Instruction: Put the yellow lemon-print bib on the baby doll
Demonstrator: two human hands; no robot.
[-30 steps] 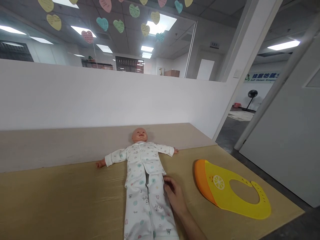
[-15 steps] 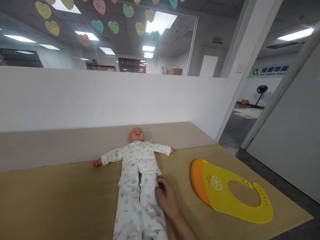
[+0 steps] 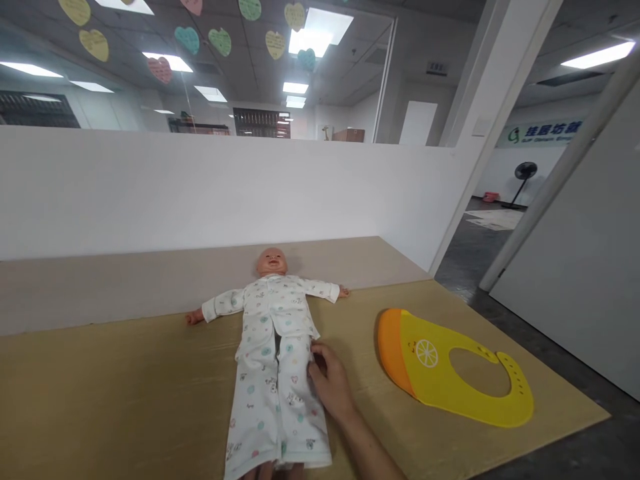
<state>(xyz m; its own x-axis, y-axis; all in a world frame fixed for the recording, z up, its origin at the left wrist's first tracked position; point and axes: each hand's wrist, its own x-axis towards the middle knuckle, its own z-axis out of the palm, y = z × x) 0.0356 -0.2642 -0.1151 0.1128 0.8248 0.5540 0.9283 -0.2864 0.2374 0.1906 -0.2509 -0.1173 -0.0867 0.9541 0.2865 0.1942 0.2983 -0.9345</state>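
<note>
A baby doll [image 3: 273, 262] lies on its back with its arms spread out to both sides. It wears a white printed top [image 3: 280, 307] and matching trousers [image 3: 255, 400]. My right hand [image 3: 333, 383] is at the doll's thigh on the right side, its fingers curled in against the trousers' outer edge and closed on the cloth. The fingertips are partly hidden there. Dark skin-toned shapes show below the trouser hems at the bottom edge, cut off by the frame. My left hand is not visible.
Right of my hand, a yellow silicone bib [image 3: 450, 373] with an orange catch pocket lies flat on the tan table surface [image 3: 125, 400]. A low white wall [image 3: 200, 193] with glass above stands behind. At the right are a doorway and a grey door [image 3: 580, 253].
The view has shifted slightly, so the scene sits a little higher and the trouser hems now show at the bottom. My right hand stays at the trousers' side.
</note>
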